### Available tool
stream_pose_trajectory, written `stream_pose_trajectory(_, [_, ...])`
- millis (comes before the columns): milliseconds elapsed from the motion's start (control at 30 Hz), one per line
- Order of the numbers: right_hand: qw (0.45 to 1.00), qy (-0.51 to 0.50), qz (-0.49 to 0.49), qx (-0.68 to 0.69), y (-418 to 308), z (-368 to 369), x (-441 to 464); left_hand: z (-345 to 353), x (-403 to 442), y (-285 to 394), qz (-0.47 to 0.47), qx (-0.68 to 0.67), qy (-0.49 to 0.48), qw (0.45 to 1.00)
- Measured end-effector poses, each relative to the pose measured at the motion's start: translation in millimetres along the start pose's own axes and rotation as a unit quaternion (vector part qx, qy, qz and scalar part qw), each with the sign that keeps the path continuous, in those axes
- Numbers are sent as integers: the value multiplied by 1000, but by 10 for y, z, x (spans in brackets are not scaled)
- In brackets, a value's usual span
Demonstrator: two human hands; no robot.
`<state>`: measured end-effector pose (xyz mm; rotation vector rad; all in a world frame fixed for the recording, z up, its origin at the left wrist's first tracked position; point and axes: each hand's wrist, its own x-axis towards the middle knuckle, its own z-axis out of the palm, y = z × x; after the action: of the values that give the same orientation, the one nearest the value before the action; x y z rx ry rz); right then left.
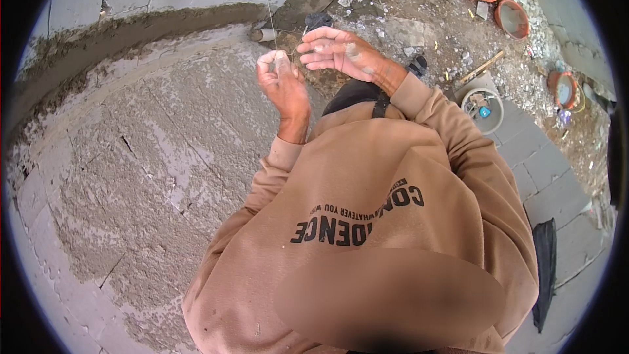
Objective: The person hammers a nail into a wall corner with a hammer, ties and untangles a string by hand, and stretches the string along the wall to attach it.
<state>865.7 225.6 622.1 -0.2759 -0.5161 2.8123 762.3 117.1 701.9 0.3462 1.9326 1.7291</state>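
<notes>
My left hand [284, 85] is closed, thumb and fingertips pinching a thin pale string [267, 0]. From there the string runs taut up past the top edge of the view. Beside it, my right hand [347, 54] is held with its fingers stretched out and slightly apart, pointing toward the left hand; I see nothing gripped in it. Whitish dust or mortar marks both hands. A short pale pipe end [265, 35] sticks out just beyond the left hand. Behind the right fingertips is a dark object [319, 21], too partly hidden to name.
Rough wet mortar covers the wall [144, 151] on the left, with a mortar ledge [131, 42] along its far side. Rubble ground [406, 33] holds orange tubs [512, 19], a wooden stick [483, 67] and a white bucket [483, 110] with things inside. Grey blocks [547, 190] lie right.
</notes>
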Motion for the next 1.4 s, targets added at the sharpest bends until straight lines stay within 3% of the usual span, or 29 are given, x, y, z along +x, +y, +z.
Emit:
stream_pose_trajectory(233, [996, -29, 6, 82, 147, -175, 162, 2, -12, -23, -4, -10, 2, 1000])
stream_pose_trajectory(333, [999, 0, 0, 51, -12, -15, 181, 5, -18, -8, -8, -5, 0, 1000])
stream_pose_trajectory(433, [986, -70, -6, 148, -46, -109, 196, 2, -15, -3, -9, -6, 1, 1000])
stream_pose_trajectory(633, [985, -73, 17, 158, -32, -139, 154, -15, -14, -14, -16, -2, -6, 1000])
stream_pose_trajectory(733, [999, -13, -3, 29, -47, -53, 45, -20, -4, -17, -21, 0, -6, 1000])
stream_pose_trajectory(1133, [995, 36, 55, -78, 49, -20, 150, -13, 5, -12, -14, -2, -13, 1000])
stream_pose_trajectory(1333, [971, -82, -89, 204, 26, 98, 303, -10, -5, -22, -19, 0, -12, 1000])
stream_pose_trajectory(1400, [953, -115, -79, 269, -41, 114, 306, 12, -13, -14, -24, 4, -13, 1000])
